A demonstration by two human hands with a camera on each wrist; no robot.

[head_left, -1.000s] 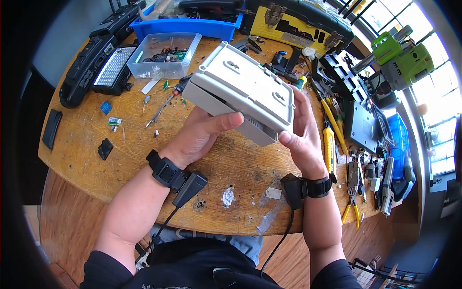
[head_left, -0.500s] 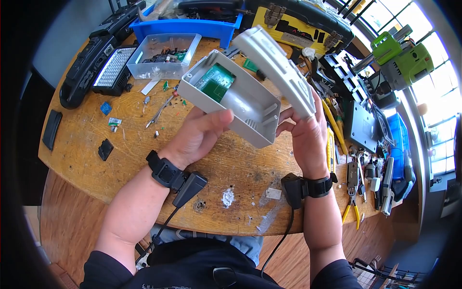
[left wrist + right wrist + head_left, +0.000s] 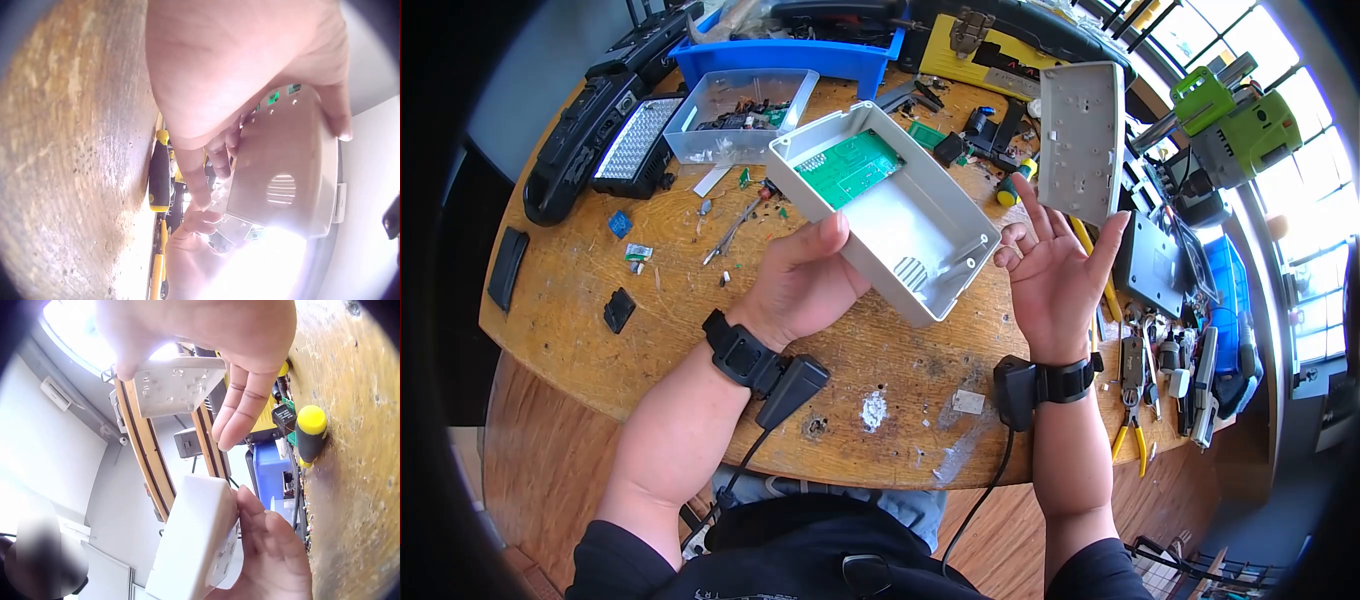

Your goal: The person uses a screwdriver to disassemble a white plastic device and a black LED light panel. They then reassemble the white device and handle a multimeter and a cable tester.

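Observation:
The left hand (image 3: 805,280) holds an open light grey box (image 3: 900,215) tilted above the wooden table, its thumb on the near wall. A green circuit board (image 3: 845,172) lies at the box's far left end. In the left wrist view, the box (image 3: 275,156) shows a slotted vent. To its right, the right hand (image 3: 1055,285) grips the separate lid (image 3: 1082,140) by its lower end, inner face showing. The right wrist view shows the lid (image 3: 172,387) between the thumb and fingers of the right hand (image 3: 212,337).
Behind stand a clear bin (image 3: 735,145) of small parts, a blue tray (image 3: 785,60) and a yellow-black toolbox (image 3: 1000,70). A green drill (image 3: 1250,135), a grey panel (image 3: 1152,262) and yellow-handled pliers (image 3: 1135,430) are at the right; small debris lies at the left.
The lid has come off the box and moved right in the right hand, turning to show its inner face. The box has tilted, exposing its inside and the circuit board.

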